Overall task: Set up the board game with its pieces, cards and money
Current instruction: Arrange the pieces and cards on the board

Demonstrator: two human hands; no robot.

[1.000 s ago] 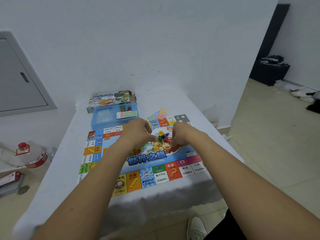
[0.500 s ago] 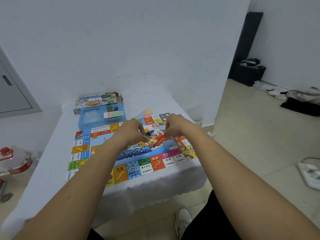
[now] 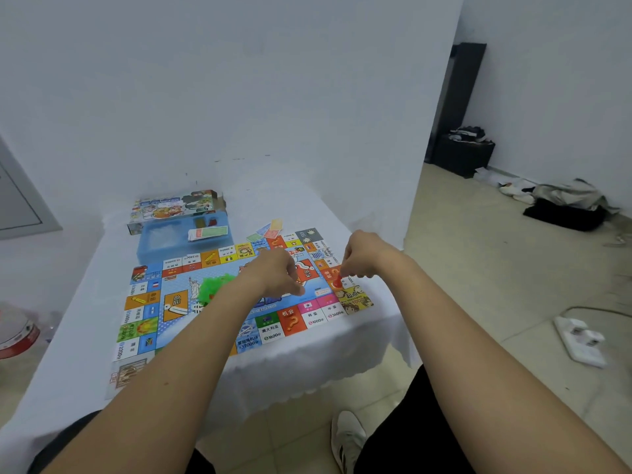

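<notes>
A person sits at a bench [image 3: 85,336] draped in white cloth, both bare forearms reaching over a colourful game board [image 3: 178,302] that lies flat on it. The right hand [image 3: 362,256] has swung out from the board's middle, where it was half a second ago, to the right edge; its fingers pinch a small red piece [image 3: 337,281] just above the squares by the near right corner. The left hand [image 3: 273,273] stays over the centre of the board, fingers curled downward; whether they hold anything cannot be told. A cluster of green pieces [image 3: 217,285], hidden behind the left hand earlier, now shows just left of its wrist. At the far end of the board sits a blue tray [image 3: 160,242] with a stack of cards [image 3: 207,233] in it, and the printed box [image 3: 174,208] lies behind the tray. A few loose coloured cards [image 3: 268,230] fan out beyond the far edge of the board, as before.
</notes>
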